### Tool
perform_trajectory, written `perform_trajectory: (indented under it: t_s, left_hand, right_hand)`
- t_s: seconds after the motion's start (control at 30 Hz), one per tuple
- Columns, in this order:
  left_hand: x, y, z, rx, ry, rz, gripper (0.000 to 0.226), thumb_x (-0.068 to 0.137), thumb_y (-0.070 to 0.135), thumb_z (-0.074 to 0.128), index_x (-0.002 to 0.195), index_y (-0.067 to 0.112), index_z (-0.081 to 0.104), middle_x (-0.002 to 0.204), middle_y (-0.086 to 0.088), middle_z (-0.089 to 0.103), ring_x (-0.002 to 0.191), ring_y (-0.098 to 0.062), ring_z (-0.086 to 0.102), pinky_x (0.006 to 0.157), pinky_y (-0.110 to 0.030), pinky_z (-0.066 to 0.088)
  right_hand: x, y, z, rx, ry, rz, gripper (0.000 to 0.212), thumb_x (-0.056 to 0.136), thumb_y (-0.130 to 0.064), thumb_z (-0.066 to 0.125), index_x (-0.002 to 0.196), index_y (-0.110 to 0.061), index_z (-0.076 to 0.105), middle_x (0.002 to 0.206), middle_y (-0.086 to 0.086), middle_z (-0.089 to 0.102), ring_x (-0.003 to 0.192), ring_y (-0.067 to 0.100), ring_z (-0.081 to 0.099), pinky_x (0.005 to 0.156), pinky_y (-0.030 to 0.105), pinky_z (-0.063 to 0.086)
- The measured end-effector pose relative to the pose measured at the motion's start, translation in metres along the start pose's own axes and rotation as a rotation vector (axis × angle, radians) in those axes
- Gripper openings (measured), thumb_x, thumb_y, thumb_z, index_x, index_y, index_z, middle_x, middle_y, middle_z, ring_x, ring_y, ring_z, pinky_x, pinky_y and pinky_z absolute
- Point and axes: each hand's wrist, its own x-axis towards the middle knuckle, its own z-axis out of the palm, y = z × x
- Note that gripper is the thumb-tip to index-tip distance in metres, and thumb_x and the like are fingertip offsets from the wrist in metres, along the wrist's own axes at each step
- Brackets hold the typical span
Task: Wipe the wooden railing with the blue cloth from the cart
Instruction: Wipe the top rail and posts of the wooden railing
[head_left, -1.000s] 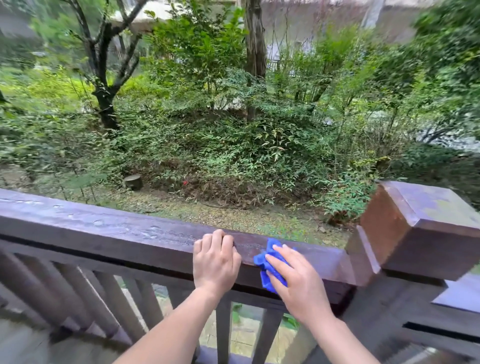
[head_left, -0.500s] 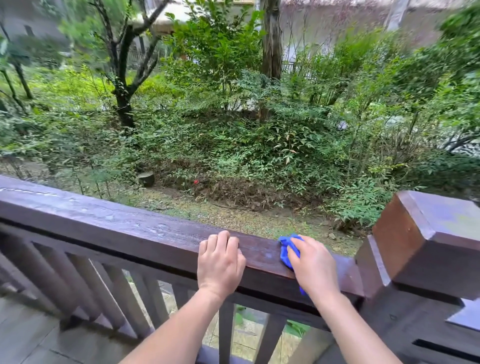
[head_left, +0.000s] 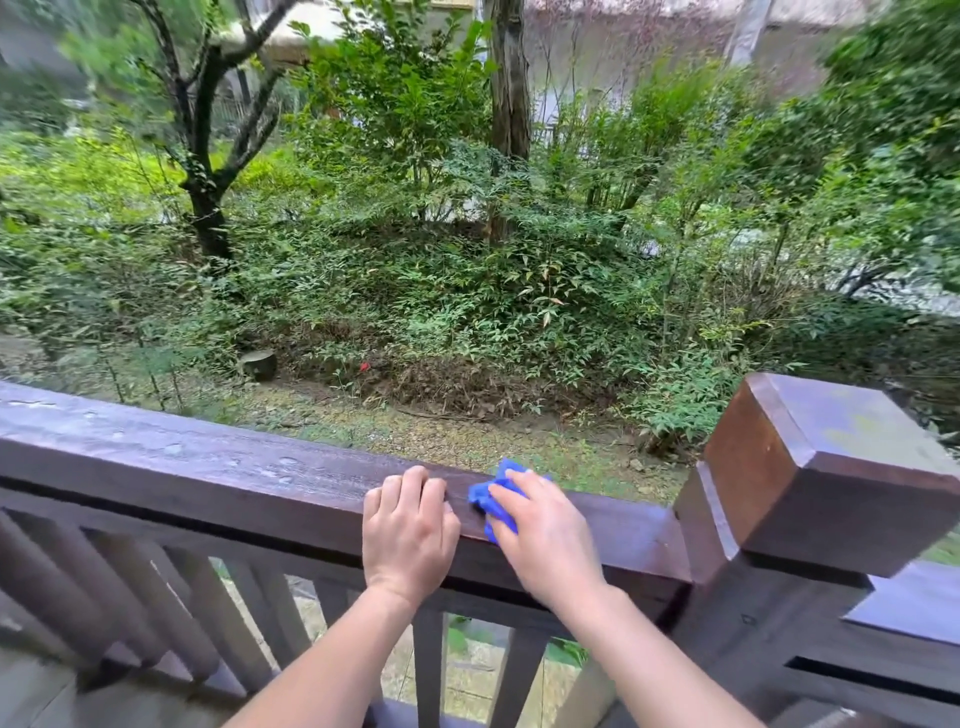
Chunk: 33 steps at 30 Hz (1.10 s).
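Blue cloth (head_left: 487, 503) mostly hidden under right hand (head_left: 545, 540), fingers flat, pressing. Left hand (head_left: 408, 530): fingers curled over wooden railing (head_left: 208, 467). Corner post (head_left: 831, 467) right; blurred shrubs (head_left: 467, 291) beyond.

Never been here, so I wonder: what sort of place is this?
Likely a wooden porch or deck facing a garden: a dark wooden railing with a square post, and shrubs and trees just beyond.
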Motion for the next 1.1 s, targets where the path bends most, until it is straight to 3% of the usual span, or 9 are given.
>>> perform_trajectory:
  t_s: [0.1,0.23,0.3,0.43,0.53,0.63,0.8,1.0,1.1]
  left_hand:
    - [-0.001,-0.002,0.000,-0.007,0.001,-0.001,0.021,0.086,0.031,0.044,0.088,0.018,0.061,0.106,-0.005,0.063,0.090,-0.032,0.056,0.080,-0.045,0.040]
    - [0.000,-0.001,-0.004,0.000,-0.014,0.011,0.022,0.087,0.031,0.044,0.088,0.017,0.060,0.108,-0.006,0.063,0.091,-0.032,0.055,0.081,-0.044,0.041]
    - [0.001,0.001,-0.005,0.003,-0.028,0.004,0.023,0.086,0.031,0.043,0.088,0.017,0.061,0.108,-0.007,0.063,0.090,-0.032,0.056,0.080,-0.044,0.041]
    - [0.000,-0.002,-0.002,-0.003,-0.017,0.008,0.024,0.087,0.032,0.042,0.089,0.017,0.062,0.108,-0.006,0.063,0.090,-0.032,0.056,0.080,-0.044,0.040]
    - [-0.003,-0.001,0.000,-0.012,-0.004,0.003,0.024,0.087,0.032,0.042,0.088,0.018,0.061,0.107,-0.006,0.063,0.090,-0.032,0.055,0.080,-0.044,0.040]
    - [0.000,0.000,0.001,-0.016,0.004,0.014,0.025,0.088,0.032,0.041,0.088,0.017,0.061,0.108,-0.007,0.063,0.091,-0.032,0.055,0.080,-0.045,0.040]
    - [-0.003,-0.003,0.006,-0.032,0.029,0.007,0.026,0.090,0.032,0.040,0.089,0.018,0.061,0.109,-0.007,0.063,0.093,-0.033,0.055,0.081,-0.045,0.041]
    - [-0.001,-0.004,0.008,-0.051,0.077,0.019,0.024,0.089,0.031,0.041,0.087,0.017,0.060,0.106,-0.007,0.063,0.092,-0.033,0.054,0.080,-0.045,0.040]
    - [-0.002,-0.004,0.008,-0.059,0.085,0.004,0.023,0.088,0.031,0.042,0.085,0.017,0.059,0.104,-0.007,0.062,0.090,-0.033,0.053,0.079,-0.045,0.039]
  right_hand:
    - [-0.023,0.020,-0.007,0.013,0.042,-0.053,0.026,0.079,-0.027,0.069,0.104,-0.019,0.070,0.118,0.005,0.066,0.108,0.025,0.061,0.099,0.036,0.045]
    - [-0.020,0.059,-0.030,-0.108,0.106,0.402,0.020,0.078,-0.017,0.070,0.096,-0.010,0.072,0.106,0.015,0.068,0.098,0.034,0.061,0.083,0.038,0.050]
    - [-0.015,0.049,-0.027,-0.212,0.083,0.491,0.021,0.079,-0.019,0.065,0.095,-0.007,0.068,0.105,0.018,0.064,0.097,0.037,0.055,0.082,0.041,0.047]
    - [-0.034,0.030,-0.013,-0.242,0.041,0.318,0.040,0.072,-0.016,0.077,0.107,0.001,0.066,0.117,0.030,0.060,0.108,0.044,0.056,0.095,0.051,0.045]
    - [-0.048,0.049,-0.026,-0.280,0.092,0.456,0.043,0.081,-0.012,0.068,0.120,0.001,0.059,0.132,0.034,0.048,0.120,0.047,0.047,0.103,0.051,0.038]
    - [-0.051,0.049,-0.029,-0.305,0.092,0.554,0.037,0.085,-0.006,0.058,0.121,0.004,0.057,0.133,0.039,0.043,0.120,0.047,0.045,0.104,0.048,0.035]
    - [-0.071,0.035,-0.016,-0.294,0.096,0.442,0.036,0.069,-0.004,0.074,0.104,0.003,0.065,0.113,0.035,0.060,0.098,0.046,0.059,0.088,0.051,0.050]
    - [-0.011,0.046,-0.029,-0.230,0.128,0.508,0.024,0.090,-0.023,0.050,0.107,-0.009,0.060,0.110,0.015,0.059,0.100,0.034,0.051,0.085,0.040,0.044]
    - [-0.022,-0.003,0.001,-0.129,0.115,0.205,0.030,0.086,-0.029,0.056,0.111,-0.013,0.061,0.115,0.019,0.060,0.105,0.037,0.053,0.095,0.044,0.044]
